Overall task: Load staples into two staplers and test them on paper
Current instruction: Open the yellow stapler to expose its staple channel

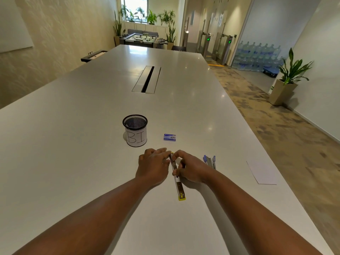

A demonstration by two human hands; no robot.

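On the left of the white bench [73,144] stands a black mesh cup [135,130] with a paper label marked "BI". Just in front of it and to the right, the left hand [153,167] rests on the bench, its fingers [161,151] curled toward the far end of the yellow stapler [176,176] and touching it there. The stapler lies swung open flat, its metal channel facing up, running from the hands back toward the person, with the yellow end nearest the body.

The right hand [191,168] meets the stapler from the other side. Its fingers are bent and pinching the channel near the far end, the thumb lower on the rail. Whether a strip of staples sits between the fingertips cannot be told; the spot is too small and partly hidden.

Behind the hands, a small blue staple box [169,137] lies closed or nearly so. To the right of the right hand lies the blue stapler [209,161], also opened out. Further right, near the bench edge, lies a sheet of white paper [262,173].

The step in hand looks like loading the yellow stapler: seating or checking staples in its channel. The next move likely calls for steadying the base with one hand, folding the top down until it closes, then turning to the blue stapler. The paper test appears not yet begun.
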